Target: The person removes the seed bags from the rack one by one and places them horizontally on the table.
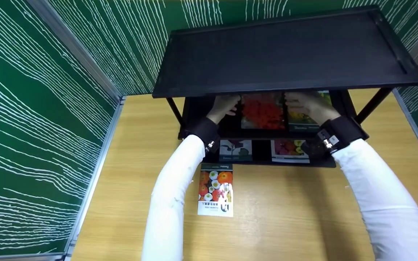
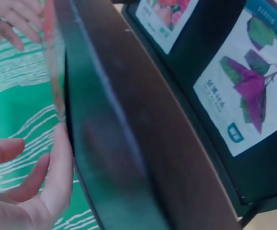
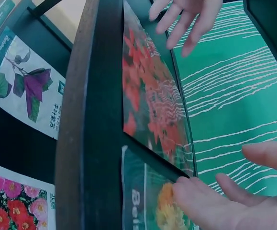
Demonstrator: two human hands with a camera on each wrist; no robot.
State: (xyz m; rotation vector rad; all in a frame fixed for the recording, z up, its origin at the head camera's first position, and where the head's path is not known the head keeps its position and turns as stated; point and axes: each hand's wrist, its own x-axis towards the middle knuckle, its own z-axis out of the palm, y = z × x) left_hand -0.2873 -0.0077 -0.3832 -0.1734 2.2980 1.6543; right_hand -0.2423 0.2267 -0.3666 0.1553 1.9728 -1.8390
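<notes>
A seed packet with red flowers (image 1: 262,112) lies on the middle shelf (image 1: 227,127) of a black rack. My left hand (image 1: 225,108) is at its left side, fingers loosely extended; in the left wrist view a fingertip of the left hand (image 2: 38,187) meets the packet's edge or the shelf's, I cannot tell which. To the right of the red packet lies a packet with yellow flowers (image 1: 301,117). Fingertips of my right hand (image 3: 238,201) touch that yellow-flower packet (image 3: 152,196), thumb apart. In the head view the right hand (image 1: 308,105) is partly under the top shelf.
The rack's top shelf (image 1: 285,58) overhangs both hands. On the bottom shelf lie a purple-flower packet (image 1: 236,149) and a pink-and-red-flower packet (image 1: 290,149). An orange-and-white-flower packet (image 1: 215,190) lies on the wooden table (image 1: 267,224) in front. Green walls (image 1: 31,127) with white lines surround it.
</notes>
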